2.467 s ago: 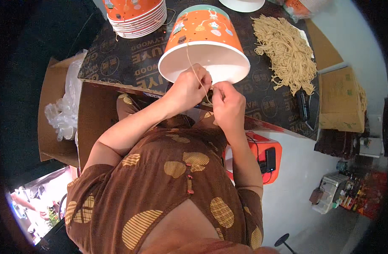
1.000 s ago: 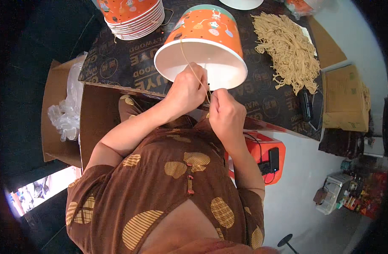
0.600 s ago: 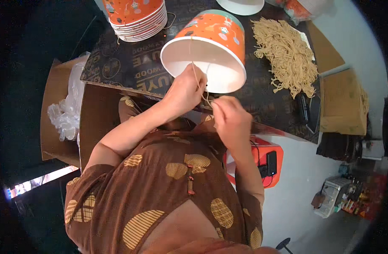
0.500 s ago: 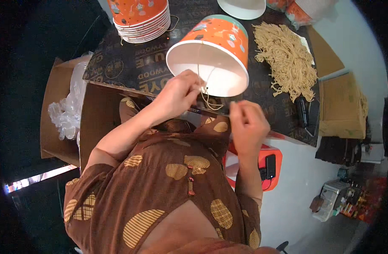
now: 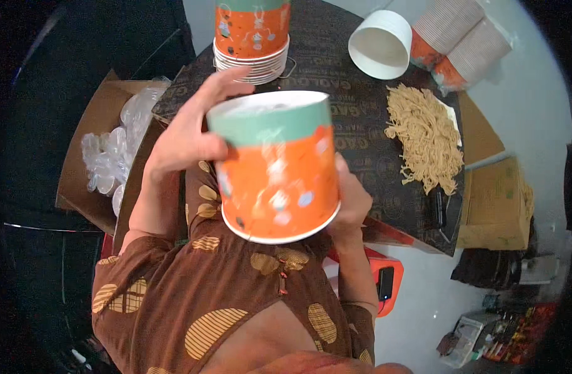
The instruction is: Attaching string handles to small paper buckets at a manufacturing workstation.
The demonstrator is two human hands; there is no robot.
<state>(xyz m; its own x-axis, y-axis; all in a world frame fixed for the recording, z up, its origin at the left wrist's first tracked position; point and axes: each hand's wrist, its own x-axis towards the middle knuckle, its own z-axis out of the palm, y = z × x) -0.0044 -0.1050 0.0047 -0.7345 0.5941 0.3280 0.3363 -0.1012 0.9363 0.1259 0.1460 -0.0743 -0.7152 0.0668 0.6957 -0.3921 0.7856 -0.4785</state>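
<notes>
An orange paper bucket (image 5: 276, 181) with a green band hangs in front of me, clear of the table. Its white-rimmed mouth points down toward my body and the green base end is up. My left hand (image 5: 189, 128) is at its upper left, thumb against the side and fingers spread behind the base end. On the right side, my right hand (image 5: 351, 199) grips the wall, with part of its fingers hidden behind the bucket. The inside of the bucket and its cord are out of sight.
A stack of matching buckets (image 5: 254, 37) stands on the dark table (image 5: 326, 59) at the back left. Farther right are a white bucket (image 5: 379, 47), wrapped bucket stacks (image 5: 460, 37) and a pile of tan cords (image 5: 426, 134). Cardboard boxes flank the table; a red stool (image 5: 385, 268) is below.
The bucket has been lifted off the table toward me and turned mouth-down. Both hands have gone from the cord at its rim to its sides. The view has shifted too.
</notes>
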